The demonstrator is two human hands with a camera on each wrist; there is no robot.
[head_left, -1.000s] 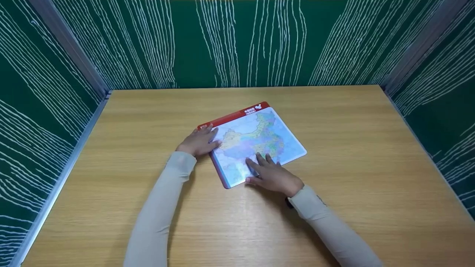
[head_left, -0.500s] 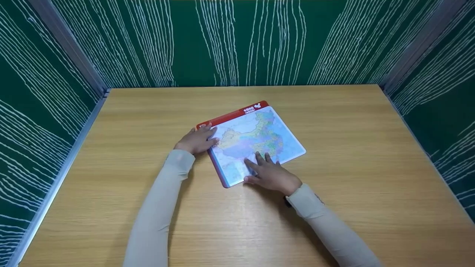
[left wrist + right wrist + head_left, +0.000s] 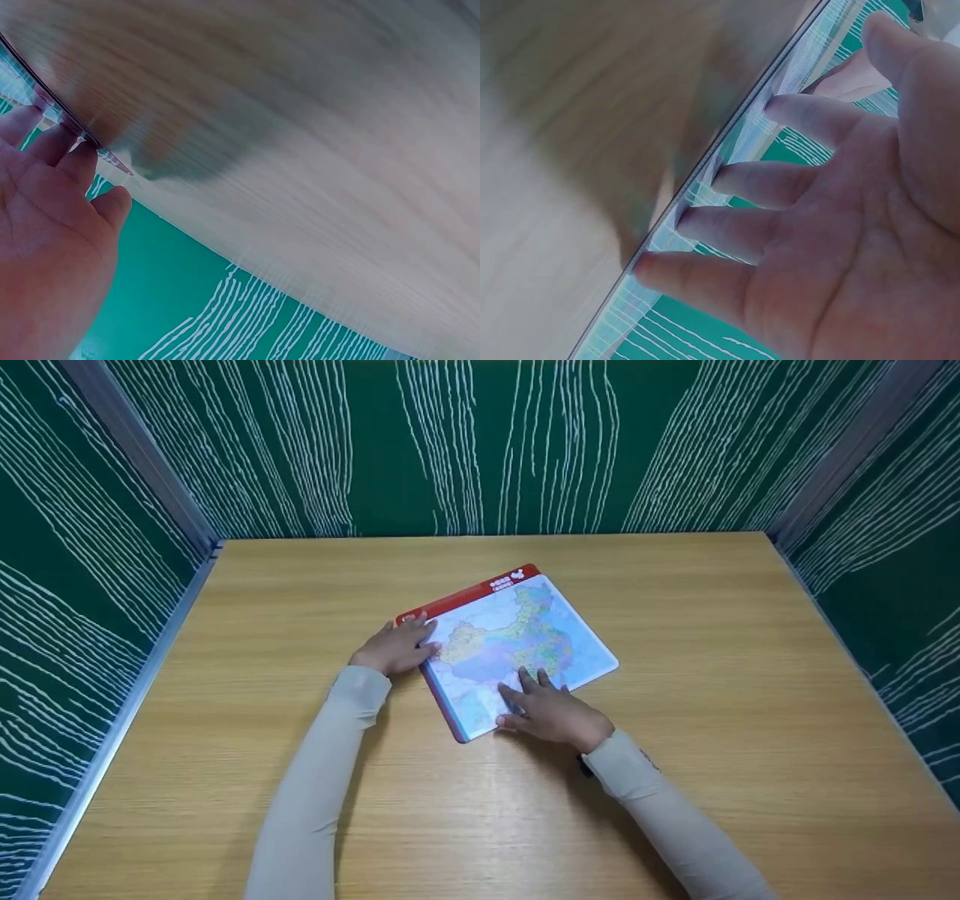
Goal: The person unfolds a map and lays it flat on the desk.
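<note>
A thin map board (image 3: 517,637) with a red strip along its far edge and rounded corners lies slanted on the wooden table. My left hand (image 3: 394,649) rests over its left edge near the red corner, fingers extended onto the surface. On the near edge, my right hand (image 3: 559,715) lies with spread, fairly straight fingers touching the map. The right wrist view shows those fingers (image 3: 697,274) lined up along the board's edge (image 3: 724,131). From the left wrist view, the left fingertips meet the board's edge (image 3: 56,105).
The wooden table (image 3: 720,697) extends around the board on all sides. Green panels with white wavy lines (image 3: 487,450) stand at the back, left and right. Metal strips (image 3: 135,735) run along the side edges.
The board has turned very slightly, its near corner shifting right. Both hands keep their places on its edges, the right one a touch further right than half a second ago.
</note>
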